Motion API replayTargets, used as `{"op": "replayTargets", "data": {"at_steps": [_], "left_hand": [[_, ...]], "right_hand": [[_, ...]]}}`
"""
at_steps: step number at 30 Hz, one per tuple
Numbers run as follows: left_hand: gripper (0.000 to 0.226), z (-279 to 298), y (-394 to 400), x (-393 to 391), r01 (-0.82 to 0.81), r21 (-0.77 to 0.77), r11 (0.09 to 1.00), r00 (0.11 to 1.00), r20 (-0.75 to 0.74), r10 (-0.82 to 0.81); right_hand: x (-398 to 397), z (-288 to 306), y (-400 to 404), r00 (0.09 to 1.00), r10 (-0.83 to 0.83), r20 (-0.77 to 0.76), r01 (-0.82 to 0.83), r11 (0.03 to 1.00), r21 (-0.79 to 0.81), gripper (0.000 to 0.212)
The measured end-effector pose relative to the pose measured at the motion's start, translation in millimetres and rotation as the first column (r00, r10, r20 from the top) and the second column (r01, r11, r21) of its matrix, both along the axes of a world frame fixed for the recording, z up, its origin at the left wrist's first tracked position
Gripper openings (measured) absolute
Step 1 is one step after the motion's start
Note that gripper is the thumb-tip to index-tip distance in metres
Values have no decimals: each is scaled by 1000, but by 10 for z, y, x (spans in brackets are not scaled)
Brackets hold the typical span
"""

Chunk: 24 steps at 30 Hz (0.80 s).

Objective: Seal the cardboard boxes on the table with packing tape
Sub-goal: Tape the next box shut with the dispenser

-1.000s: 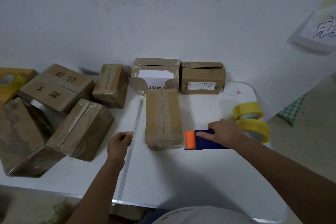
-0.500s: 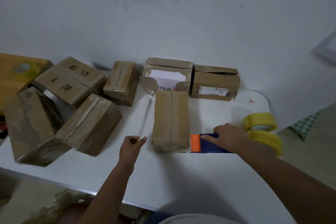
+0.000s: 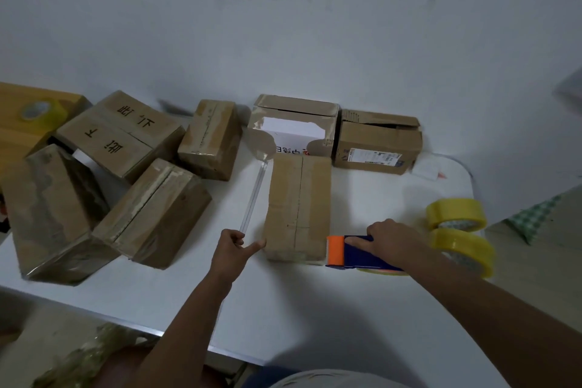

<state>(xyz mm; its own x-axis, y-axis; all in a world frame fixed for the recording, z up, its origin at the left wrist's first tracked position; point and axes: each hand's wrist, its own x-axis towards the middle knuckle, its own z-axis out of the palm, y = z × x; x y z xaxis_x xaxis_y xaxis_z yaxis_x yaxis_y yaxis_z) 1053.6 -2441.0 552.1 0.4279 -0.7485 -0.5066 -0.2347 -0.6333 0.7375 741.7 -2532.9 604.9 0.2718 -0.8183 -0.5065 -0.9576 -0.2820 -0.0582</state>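
Observation:
A long cardboard box (image 3: 299, 206) lies in the middle of the white table (image 3: 315, 318), its top seam facing up. My left hand (image 3: 233, 250) pinches the near end of a clear tape strip (image 3: 253, 198) that stretches away to the torn white-fronted box (image 3: 294, 126) at the back. One finger of that hand points at the long box's near left corner. My right hand (image 3: 385, 238) grips a blue tape dispenser with an orange front (image 3: 346, 250) lying just right of the long box's near end.
Several taped boxes (image 3: 151, 211) crowd the table's left side. A labelled box (image 3: 376, 142) stands at the back right. Two yellow tape rolls (image 3: 458, 230) are stacked by the right edge, and another roll (image 3: 39, 112) lies on a yellow surface far left.
My left hand has moved forward along the tape strip toward the long box, one finger now reaching its near corner. The right hand stays on the dispenser.

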Motion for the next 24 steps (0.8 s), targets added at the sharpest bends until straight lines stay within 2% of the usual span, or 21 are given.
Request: {"op": "replayTargets", "data": {"at_steps": [5, 12, 16, 17, 21, 24], "left_hand": [[54, 66, -162, 292, 57, -8, 998, 997, 44, -57], [49, 61, -211, 408, 180, 32, 983, 984, 13, -180], [14, 0, -214, 469, 145, -6, 989, 988, 57, -145], [13, 5, -225, 479, 136, -20, 991, 989, 66, -134], [24, 47, -287, 516, 213, -4, 977, 967, 147, -210], [32, 98, -341, 536, 326, 31, 945, 908, 267, -322]], "right_hand": [[241, -155, 357, 997, -60, 40, 59, 998, 5, 67], [282, -209, 512, 990, -128, 55, 128, 992, 2, 67], [284, -223, 561, 990, -128, 57, 128, 992, -3, 65], [281, -227, 575, 990, -131, 59, 132, 991, -5, 65], [285, -216, 611, 990, -133, 47, 134, 991, -17, 62], [296, -194, 609, 988, -142, 53, 143, 989, -22, 60]]}}
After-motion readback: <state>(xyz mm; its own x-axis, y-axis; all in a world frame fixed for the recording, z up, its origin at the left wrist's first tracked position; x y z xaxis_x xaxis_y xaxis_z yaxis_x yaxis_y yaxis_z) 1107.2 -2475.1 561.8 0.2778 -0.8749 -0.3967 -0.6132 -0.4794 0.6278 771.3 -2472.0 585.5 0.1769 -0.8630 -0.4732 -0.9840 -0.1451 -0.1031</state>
